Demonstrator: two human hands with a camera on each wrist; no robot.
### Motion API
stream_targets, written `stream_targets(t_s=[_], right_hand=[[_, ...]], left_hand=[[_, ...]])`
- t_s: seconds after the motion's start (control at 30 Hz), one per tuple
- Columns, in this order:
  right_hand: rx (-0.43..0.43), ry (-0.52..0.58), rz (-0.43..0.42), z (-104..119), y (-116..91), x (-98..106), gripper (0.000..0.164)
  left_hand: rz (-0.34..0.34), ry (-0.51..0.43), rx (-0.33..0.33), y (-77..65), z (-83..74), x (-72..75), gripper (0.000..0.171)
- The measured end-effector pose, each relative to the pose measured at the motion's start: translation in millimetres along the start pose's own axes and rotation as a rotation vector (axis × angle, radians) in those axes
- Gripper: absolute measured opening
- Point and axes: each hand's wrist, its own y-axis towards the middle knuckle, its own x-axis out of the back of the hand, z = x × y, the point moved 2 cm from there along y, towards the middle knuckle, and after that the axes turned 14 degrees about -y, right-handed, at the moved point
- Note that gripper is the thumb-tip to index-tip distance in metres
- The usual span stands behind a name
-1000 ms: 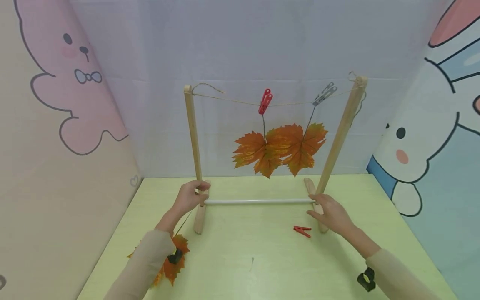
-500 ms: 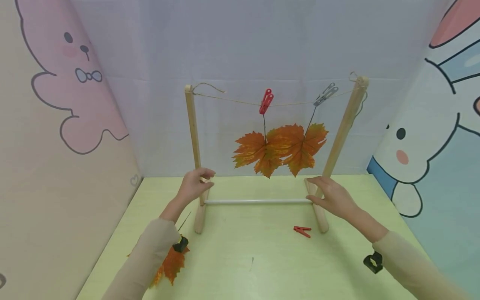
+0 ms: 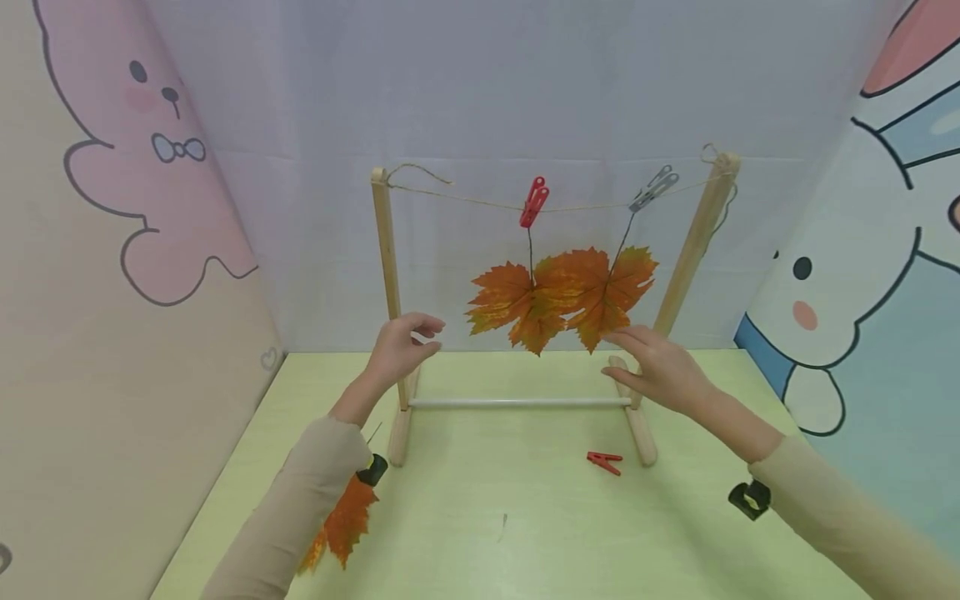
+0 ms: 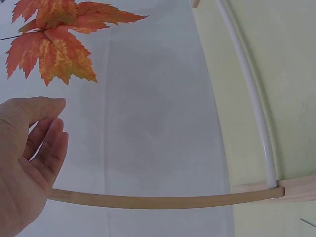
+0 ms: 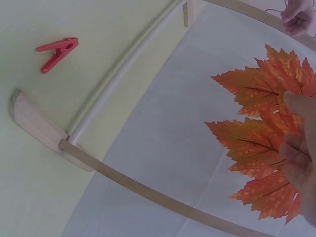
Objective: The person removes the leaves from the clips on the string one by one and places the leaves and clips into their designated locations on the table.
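My left hand (image 3: 405, 346) hovers in front of the wooden frame's left post (image 3: 387, 250), thumb and fingers apart, holding nothing. On the other side, my right hand (image 3: 660, 367) is raised before the right post (image 3: 690, 258), also holding nothing. Its fingertips overlap the lower edge of the right orange leaf (image 3: 609, 287) in view; I cannot tell whether they touch. That leaf hangs by its stem from a grey clothespin (image 3: 652, 190) on the twine (image 3: 457, 197). A red clothespin (image 3: 534, 202) holds the left orange leaf (image 3: 513, 304).
A white crossbar (image 3: 517, 402) joins the frame's wooden feet (image 3: 401, 437) on the yellow table (image 3: 555, 550). A loose red clothespin (image 3: 604, 462) lies by the right foot. Another orange leaf (image 3: 348, 521) lies partly hidden under my left sleeve. A white cloth (image 3: 330, 100) hangs behind.
Both hands have risen off the base of the frame, away from the crossbar's ends and up along the posts. The leaves and clothespins stay where they were.
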Motion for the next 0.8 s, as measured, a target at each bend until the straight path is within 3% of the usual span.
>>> stream_targets(t_s=[0.3,0.53,0.8], right_hand=[[0.118,-0.003,-0.067,0.4,30.9,16.5,0.065],[0.119,-0.028,-0.127,0.0,49.3,30.3,0.066],[0.144,-0.018,-0.145,-5.8,57.7,40.2,0.066]], left_hand=[[0.004,-0.009,-0.072,12.4,-19.2,-2.4,0.021],[-0.037,-0.062,-0.083,28.6,-35.4,2.7,0.022],[-0.063,-0.078,-0.108,52.3,-66.1,5.6,0.023]])
